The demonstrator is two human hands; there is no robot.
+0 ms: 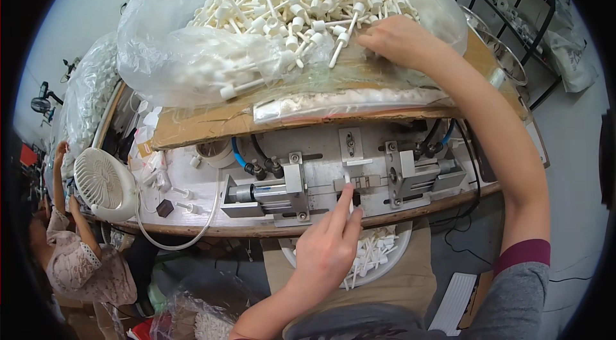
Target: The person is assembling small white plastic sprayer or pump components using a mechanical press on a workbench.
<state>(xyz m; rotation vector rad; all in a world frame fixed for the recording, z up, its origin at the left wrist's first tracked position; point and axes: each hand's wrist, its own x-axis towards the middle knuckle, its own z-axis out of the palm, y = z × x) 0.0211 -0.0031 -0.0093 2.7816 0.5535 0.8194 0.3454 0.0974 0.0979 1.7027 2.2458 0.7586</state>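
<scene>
Centrally, we list one small white plastic piece (pixel 347 175), standing in the metal fixture (pixel 367 181) at the middle of the bench, beneath a slotted bracket (pixel 350 144). Our left hand (pixel 326 247): index finger extended, its tip touching that piece; the thumb lies apart and lower, and we cannot tell whether anything is pinched between. Flanking the fixture, we note two pneumatic cylinders, the left one (pixel 263 195) and the right one (pixel 427 176), each with blue and black hoses. Below the bench edge: one round white bowl (pixel 405 242), holding more white pieces.

Our right hand (pixel 399 41): fingers curled together at the right front of a heap of white capped sticks (pixel 289 3); the fingertips are partly hidden, and we cannot tell whether they grip one. The heap lies in an open clear plastic bag (pixel 144 51) on a cardboard sheet (pixel 183 131).

Further out, we enter one white fan (pixel 104 184) at left, a co-worker in a lace-trimmed top (pixel 86 263) beyond it, and a black shelving rack (pixel 544 22) at far right.
</scene>
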